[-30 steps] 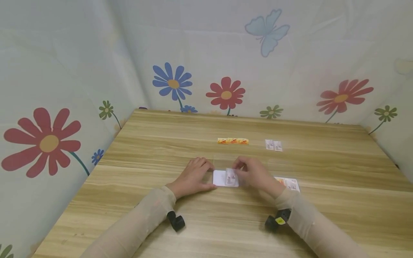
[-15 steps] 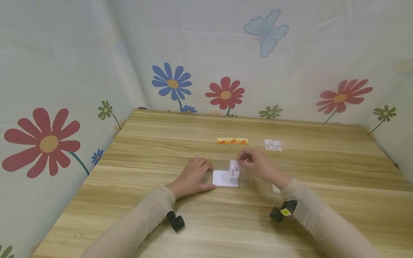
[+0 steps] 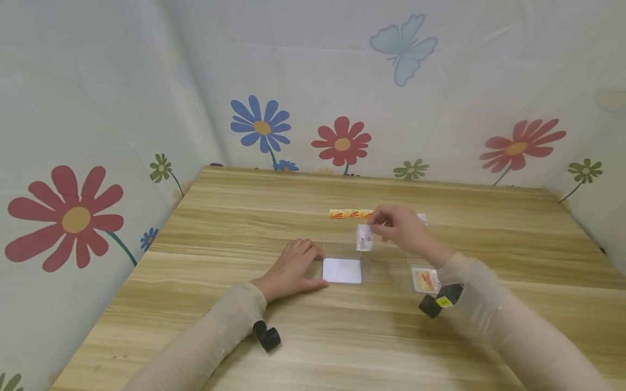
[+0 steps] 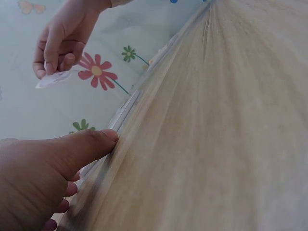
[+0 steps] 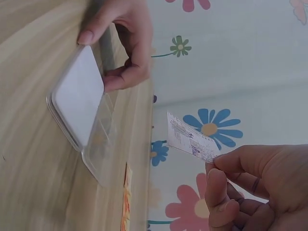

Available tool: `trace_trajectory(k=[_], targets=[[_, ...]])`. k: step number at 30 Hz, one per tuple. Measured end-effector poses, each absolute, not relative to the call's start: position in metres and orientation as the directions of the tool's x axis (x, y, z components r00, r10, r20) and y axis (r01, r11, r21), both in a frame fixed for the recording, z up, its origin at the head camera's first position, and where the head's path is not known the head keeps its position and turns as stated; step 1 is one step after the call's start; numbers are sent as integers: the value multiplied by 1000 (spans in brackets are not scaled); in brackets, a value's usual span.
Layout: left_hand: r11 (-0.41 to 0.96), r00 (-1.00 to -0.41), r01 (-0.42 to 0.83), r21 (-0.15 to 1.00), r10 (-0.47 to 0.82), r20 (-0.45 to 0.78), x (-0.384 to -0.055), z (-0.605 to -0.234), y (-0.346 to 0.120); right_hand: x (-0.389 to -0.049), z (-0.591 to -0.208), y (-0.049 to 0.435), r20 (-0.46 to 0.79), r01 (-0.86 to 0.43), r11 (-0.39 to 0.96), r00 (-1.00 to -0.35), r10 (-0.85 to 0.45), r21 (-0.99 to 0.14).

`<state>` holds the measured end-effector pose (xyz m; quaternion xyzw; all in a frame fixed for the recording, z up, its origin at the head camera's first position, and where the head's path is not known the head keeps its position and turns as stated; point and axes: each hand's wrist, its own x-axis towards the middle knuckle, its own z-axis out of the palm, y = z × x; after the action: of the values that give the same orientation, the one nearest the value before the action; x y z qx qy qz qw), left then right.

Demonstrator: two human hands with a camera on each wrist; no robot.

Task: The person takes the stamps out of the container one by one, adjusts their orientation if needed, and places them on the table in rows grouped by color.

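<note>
My right hand (image 3: 405,229) pinches a small white printed stamp (image 3: 364,239) by its edge between thumb and fingertips, raised above the table. The right wrist view shows the print on that stamp (image 5: 192,141) and its uneven edge. My left hand (image 3: 292,267) holds the left side of a flat clear plastic case (image 5: 52,108), thumb at the near corner and fingers at the far one. A blank white sheet (image 3: 342,270) fills the case's bottom, and its clear lid (image 5: 98,159) lies folded open at the far side.
Behind lies a row of yellow-and-red stamps (image 3: 351,214). A white stamp (image 3: 423,219) shows beyond my right hand. At right, a second clear case holds an orange stamp (image 3: 426,281), partly covered by the right wrist camera (image 3: 440,301). Flowered cloth (image 3: 313,81) hangs behind the table.
The right hand has lifted the white stamp off the sheet in the case and carried it up, away and slightly right. The left hand has stayed at the case.
</note>
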<state>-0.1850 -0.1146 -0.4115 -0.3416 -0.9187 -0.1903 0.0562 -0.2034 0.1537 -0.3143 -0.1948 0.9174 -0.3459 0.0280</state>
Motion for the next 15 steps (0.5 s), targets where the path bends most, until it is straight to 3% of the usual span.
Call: trace_trajectory(k=[15], targets=[[699,-768,640,319,601,223,-185,-412,-114,-221,-301,177,20,-268,676,-936,-351,-686]])
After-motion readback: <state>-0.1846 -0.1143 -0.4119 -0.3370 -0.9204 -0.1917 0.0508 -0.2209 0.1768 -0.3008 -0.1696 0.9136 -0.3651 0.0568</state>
